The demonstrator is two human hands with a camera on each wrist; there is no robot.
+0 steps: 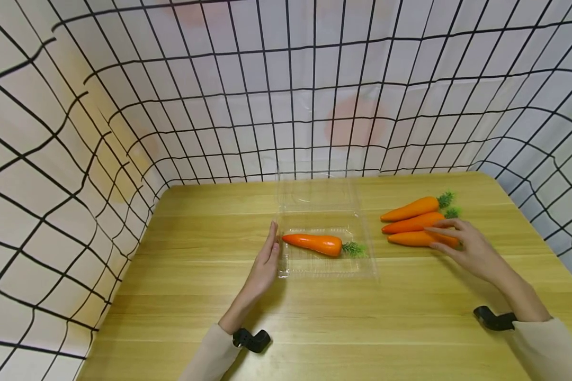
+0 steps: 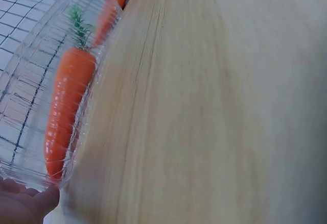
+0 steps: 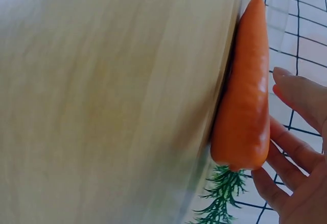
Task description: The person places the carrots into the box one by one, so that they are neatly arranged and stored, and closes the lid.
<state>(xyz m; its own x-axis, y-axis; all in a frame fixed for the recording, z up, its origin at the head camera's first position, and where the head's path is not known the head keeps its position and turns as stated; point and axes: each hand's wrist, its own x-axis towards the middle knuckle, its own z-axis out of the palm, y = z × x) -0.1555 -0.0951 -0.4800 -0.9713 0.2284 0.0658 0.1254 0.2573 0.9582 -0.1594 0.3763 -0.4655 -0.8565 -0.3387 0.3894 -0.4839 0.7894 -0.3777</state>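
Note:
My left hand (image 1: 265,265) rests with straight fingers along the left side of a clear plastic clamshell box (image 1: 364,267); in the left wrist view its fingertips are right at the box's end. One orange carrot (image 1: 320,244) with a green tuft lies in the box, tip to the left. On the right, my right hand (image 1: 474,251) reaches over the thick end of the nearest loose carrot (image 1: 407,239). The right wrist view has its fingers beside that carrot (image 3: 245,96), with the thumb spread away from it.
Two more carrots, a middle one (image 1: 405,224) and a far one (image 1: 412,208), lie beside the nearest. The box's transparent lid (image 1: 314,191) is folded back toward the black wire grid (image 1: 310,90). Grid panels surround the wooden table (image 1: 314,328) at the back and sides.

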